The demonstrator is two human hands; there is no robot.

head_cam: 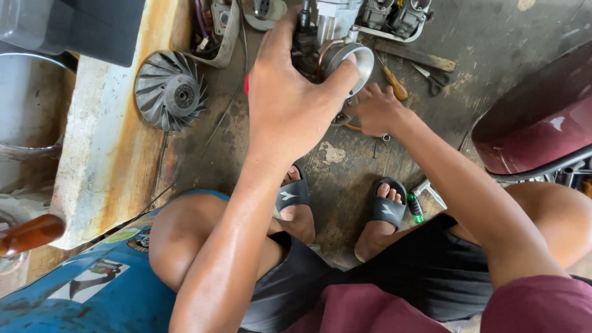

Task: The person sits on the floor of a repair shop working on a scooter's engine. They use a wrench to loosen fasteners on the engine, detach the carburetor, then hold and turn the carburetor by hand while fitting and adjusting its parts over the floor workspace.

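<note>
The left hand (287, 102) reaches forward and down with the forearm stretched out from the knee, its fingers curled over a dark engine part (306, 52) and the thumb pressed against the rim of a round metal cup-shaped piece (353, 60), so the hand is clamped on that assembly near the top middle of the view. The right hand (377, 111) comes in from the right with a bent wrist, just below the metal piece; its fingers are tucked under the part, and whether they pinch anything cannot be told. The assembly sits above the stained concrete floor (345, 179), between the person's knees and a tray of carburettor-like parts (394, 15). Two feet in two black slide sandals (387, 206) stand below the hands. One grey finned fan wheel (170, 90) lies to the left on a rusty white plank (108, 154); one yellow-handled screwdriver (394, 85) and one pair of pliers (435, 78) lie to the right. A maroon body panel (536, 117) closes off the right side, leaving open floor only around the feet.
</note>
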